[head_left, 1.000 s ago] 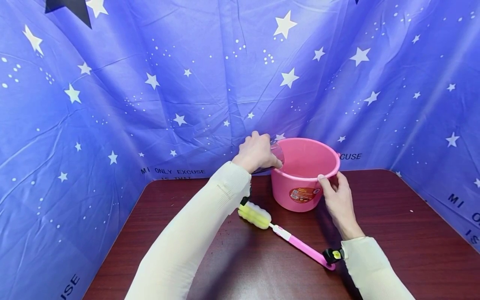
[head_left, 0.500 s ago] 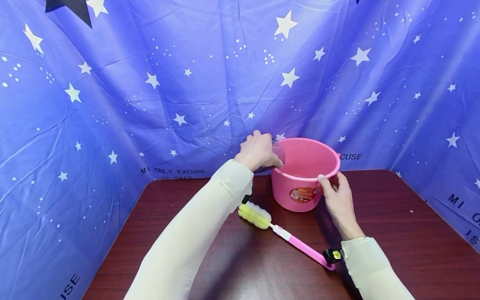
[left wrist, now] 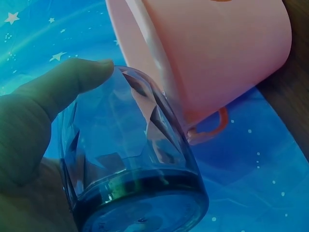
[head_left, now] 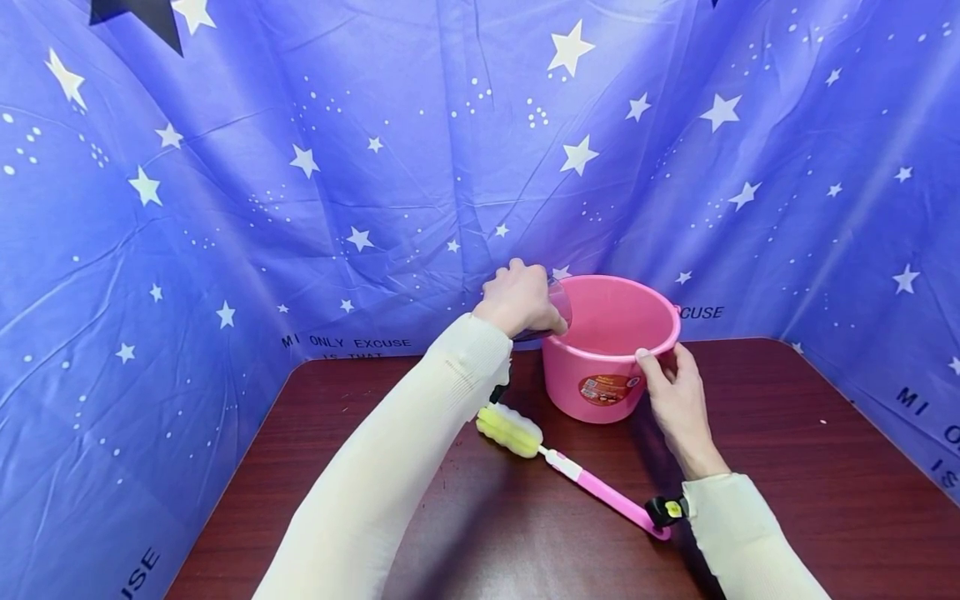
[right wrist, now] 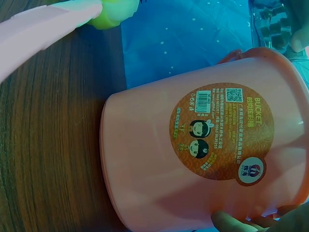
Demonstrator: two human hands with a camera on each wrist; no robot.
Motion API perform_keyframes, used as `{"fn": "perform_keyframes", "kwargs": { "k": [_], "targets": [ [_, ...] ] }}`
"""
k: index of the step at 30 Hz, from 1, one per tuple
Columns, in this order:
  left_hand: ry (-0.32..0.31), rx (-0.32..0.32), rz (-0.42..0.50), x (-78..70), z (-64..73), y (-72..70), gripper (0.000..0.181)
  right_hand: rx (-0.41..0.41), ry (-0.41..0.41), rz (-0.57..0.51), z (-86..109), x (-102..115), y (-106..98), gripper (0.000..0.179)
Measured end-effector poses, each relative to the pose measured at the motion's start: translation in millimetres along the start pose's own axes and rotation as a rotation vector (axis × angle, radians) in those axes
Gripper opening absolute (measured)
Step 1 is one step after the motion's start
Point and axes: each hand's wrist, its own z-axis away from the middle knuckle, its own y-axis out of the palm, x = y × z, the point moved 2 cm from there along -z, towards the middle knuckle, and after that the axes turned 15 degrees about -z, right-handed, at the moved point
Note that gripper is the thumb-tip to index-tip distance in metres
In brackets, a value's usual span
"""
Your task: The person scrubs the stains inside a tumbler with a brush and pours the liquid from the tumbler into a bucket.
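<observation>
My left hand (head_left: 519,298) grips a clear faceted glass (left wrist: 130,130), tilted with its mouth at the left rim of a pink bucket (head_left: 592,375). In the left wrist view the thumb lies along the glass near its mouth, and the thick base faces the camera. Upright on the table, the bucket bears an orange label (right wrist: 222,130). My right hand (head_left: 678,408) pinches the bucket's right front rim, thumb outside; its other fingers are partly hidden. The bucket's bottom is out of sight.
On the dark red wooden table (head_left: 810,467), a sponge bottle brush (head_left: 510,432) with a pink handle lies in front of the bucket, its handle end by the right wrist camera. A blue star-print cloth (head_left: 420,167) hangs behind and at both sides.
My left hand and the glass have shifted slightly right over the bucket's rim. The right hand, bucket and brush have stayed in place.
</observation>
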Motion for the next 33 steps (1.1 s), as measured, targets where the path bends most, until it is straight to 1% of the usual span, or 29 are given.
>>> {"fn": "perform_keyframes", "kwargs": {
  "k": [12,21,33],
  "targets": [
    [-0.004,0.025,-0.044,-5.8,-1.8,-4.1,0.070,-0.002,-0.010,0.004,-0.3,0.4,0.4,0.059],
    [0.016,0.006,-0.065,-8.6,-1.8,-6.7,0.068,0.002,-0.007,0.007,-0.2,0.8,0.0,0.060],
    [0.004,0.007,-0.082,-11.3,-4.0,-5.8,0.070,-0.006,-0.007,0.003,-1.0,-0.4,0.1,0.057]
  ]
}}
